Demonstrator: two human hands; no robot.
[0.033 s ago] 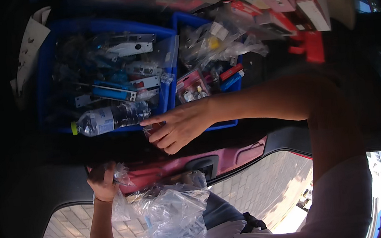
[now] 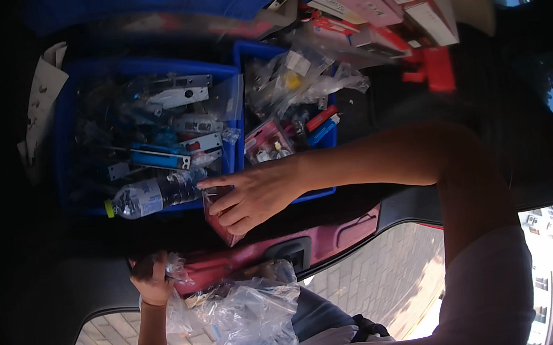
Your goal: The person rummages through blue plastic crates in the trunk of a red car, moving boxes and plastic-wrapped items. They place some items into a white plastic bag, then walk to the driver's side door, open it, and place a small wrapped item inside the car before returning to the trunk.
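Red packet (image 2: pixel 216 225), straight-edged, crinkled clear plastic bag (image 2: pixel 258 314)

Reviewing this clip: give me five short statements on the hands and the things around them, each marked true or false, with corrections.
1. The right hand holds a pinkish-red packet. True.
2. The left hand is inside a blue bin. False: it is nearer the wearer, gripping a clear plastic bag.
3. The plastic bottle lies on its side. True.
4. The bottle's cap is red and points right. False: it is yellow-green and points left.
5. Cardboard boxes are stacked at the upper right of the view. True.
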